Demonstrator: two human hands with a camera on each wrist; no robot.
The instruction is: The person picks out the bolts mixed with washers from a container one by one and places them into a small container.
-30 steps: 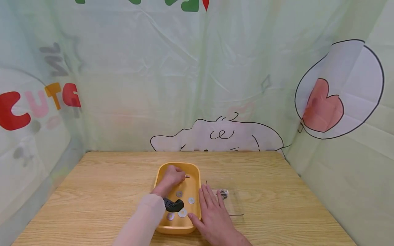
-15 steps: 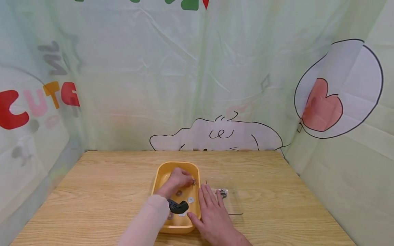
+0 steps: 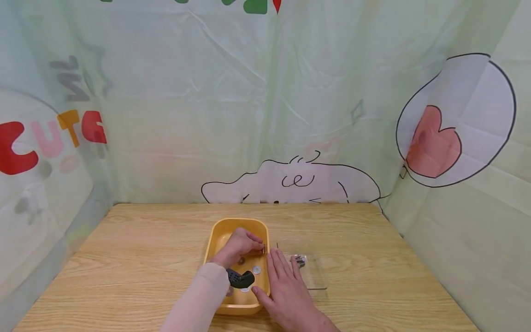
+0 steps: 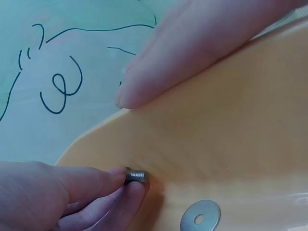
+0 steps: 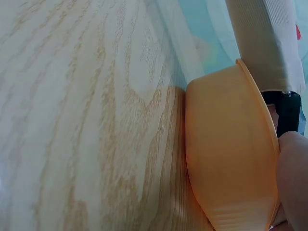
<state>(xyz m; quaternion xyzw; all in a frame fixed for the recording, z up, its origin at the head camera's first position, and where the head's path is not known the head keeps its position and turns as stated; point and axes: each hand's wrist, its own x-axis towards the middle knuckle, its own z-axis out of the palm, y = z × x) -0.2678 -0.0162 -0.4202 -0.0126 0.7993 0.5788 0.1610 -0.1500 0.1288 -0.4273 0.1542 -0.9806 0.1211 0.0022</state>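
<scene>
My left hand (image 3: 240, 243) reaches into the orange tray (image 3: 215, 310). Between thumb and finger it pinches a small threaded metal bolt (image 4: 137, 176), close to the tray's right inner wall; the bolt's other end is hidden by the fingers. A washer (image 4: 201, 216) lies on the tray floor near that hand. Several flat washers (image 3: 256, 269) are spread about in the tray, some partly covered by the left wrist. My right hand (image 3: 289, 291) lies with straight fingers along the tray's right rim, its thumb over the near edge.
Right of the tray, partly behind my right hand, is a clear plastic container (image 3: 317, 272) with small dark metal parts (image 3: 300, 261) in it. A black wrist device (image 3: 240, 279) hangs over the tray. The wooden table (image 3: 137, 258) ends at a printed curtain (image 3: 166, 138).
My left hand has moved right within the tray, carrying the bolt toward the right wall, then nearly stopped. The right hand has stayed on the rim.
</scene>
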